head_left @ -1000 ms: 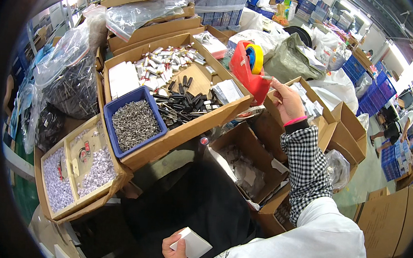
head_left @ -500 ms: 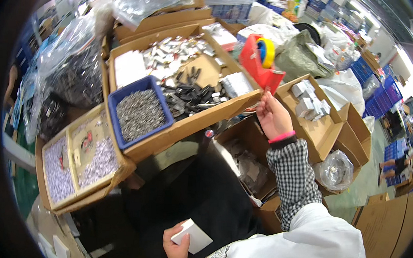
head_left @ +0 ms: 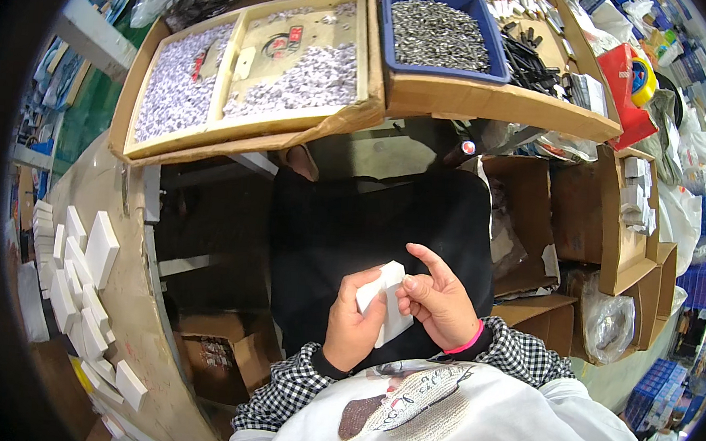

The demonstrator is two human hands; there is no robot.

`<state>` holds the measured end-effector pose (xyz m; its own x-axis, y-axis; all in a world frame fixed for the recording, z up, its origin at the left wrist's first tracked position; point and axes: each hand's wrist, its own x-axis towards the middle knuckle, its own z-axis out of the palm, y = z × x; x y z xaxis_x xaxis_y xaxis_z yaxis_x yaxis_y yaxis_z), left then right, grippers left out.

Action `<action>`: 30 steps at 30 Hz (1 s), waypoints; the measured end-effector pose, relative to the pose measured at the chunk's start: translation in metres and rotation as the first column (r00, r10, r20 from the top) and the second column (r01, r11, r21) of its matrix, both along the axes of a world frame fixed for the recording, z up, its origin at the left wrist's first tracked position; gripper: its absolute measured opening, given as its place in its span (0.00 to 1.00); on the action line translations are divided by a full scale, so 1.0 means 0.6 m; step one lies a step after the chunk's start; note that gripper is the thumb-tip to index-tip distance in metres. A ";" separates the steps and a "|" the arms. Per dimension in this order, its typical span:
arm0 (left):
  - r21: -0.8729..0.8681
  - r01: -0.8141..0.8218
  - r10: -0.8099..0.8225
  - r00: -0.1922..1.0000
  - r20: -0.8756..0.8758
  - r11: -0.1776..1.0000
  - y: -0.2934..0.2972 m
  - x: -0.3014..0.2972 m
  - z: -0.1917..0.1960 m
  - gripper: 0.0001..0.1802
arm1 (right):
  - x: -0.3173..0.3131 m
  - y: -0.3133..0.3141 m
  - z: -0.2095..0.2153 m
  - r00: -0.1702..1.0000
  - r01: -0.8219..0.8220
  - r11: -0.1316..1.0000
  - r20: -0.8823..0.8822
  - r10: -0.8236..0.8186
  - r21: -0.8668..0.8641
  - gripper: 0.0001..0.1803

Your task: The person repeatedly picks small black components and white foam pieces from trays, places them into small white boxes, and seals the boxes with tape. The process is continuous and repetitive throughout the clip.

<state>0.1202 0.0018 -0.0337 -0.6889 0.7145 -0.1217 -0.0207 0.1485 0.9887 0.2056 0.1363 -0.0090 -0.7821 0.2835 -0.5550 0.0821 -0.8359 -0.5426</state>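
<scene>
The workplace was a crowded packing corner. A cardboard tray (head_left: 245,137) sat tilted above the person's lap, split into compartments heaped with tiny pale pieces. Just beside it on the right stood a blue bin (head_left: 439,64) full of small grey metal parts, resting on a cardboard ledge with a pile of black parts (head_left: 532,66) next to it. Further right lay a red tape holder (head_left: 632,92) and open cardboard boxes (head_left: 611,228), one holding small white cartons. A clear plastic bag (head_left: 605,325) hung near the lower boxes. On the left, a curved tabletop (head_left: 133,312) carried a stack of flat white boxes (head_left: 83,269), lying well apart from the hands.

Over a dark lap, the left hand (head_left: 352,321) was closed around a small white box (head_left: 384,299), gripping its lower left side. The right hand (head_left: 439,298) touched the box's right edge with thumb and fingers, the forefinger lifted and stretched out. Checked sleeves and a pink wristband (head_left: 465,340) showed at the wrists. Nothing lay between the hands and the tray.
</scene>
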 end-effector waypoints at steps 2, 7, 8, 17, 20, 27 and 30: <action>0.028 -0.004 0.005 1.000 -0.015 1.000 -0.003 -0.001 0.006 0.18 | -0.006 -0.009 0.000 1.000 -0.021 0.998 0.021 0.019 0.067 0.28; -0.022 -0.005 0.003 0.992 -0.128 1.000 -0.009 -0.001 0.012 0.23 | -0.016 -0.019 -0.001 0.997 -0.070 0.989 0.050 0.064 0.128 0.24; -0.016 -0.022 0.019 0.990 -0.143 1.000 -0.007 0.000 0.012 0.27 | -0.017 -0.019 0.000 0.995 -0.081 0.985 0.063 0.072 0.150 0.24; 0.043 0.106 -0.087 0.945 -0.315 0.993 -0.008 -0.011 0.009 0.23 | -0.023 -0.014 0.007 0.988 -0.114 0.977 0.126 0.093 0.178 0.22; 0.107 0.032 -0.008 0.977 -0.213 0.994 -0.010 -0.006 0.005 0.19 | -0.021 -0.009 0.005 0.985 -0.151 0.972 0.114 0.132 0.180 0.22; 0.038 -0.128 0.123 0.987 0.101 0.991 -0.021 -0.003 -0.005 0.08 | -0.019 -0.037 -0.005 0.797 -0.566 0.756 0.452 0.401 0.329 0.19; 0.090 -0.131 0.120 0.986 0.118 0.987 -0.026 -0.007 -0.006 0.09 | -0.027 -0.052 0.010 0.795 -0.577 0.691 0.493 0.354 0.434 0.12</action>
<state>0.1159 -0.0137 -0.0374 -0.7601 0.6351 -0.1373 -0.1442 0.0412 0.9887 0.1892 0.1051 -0.0032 -0.6813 0.2688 -0.6809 0.6495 -0.2069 -0.7316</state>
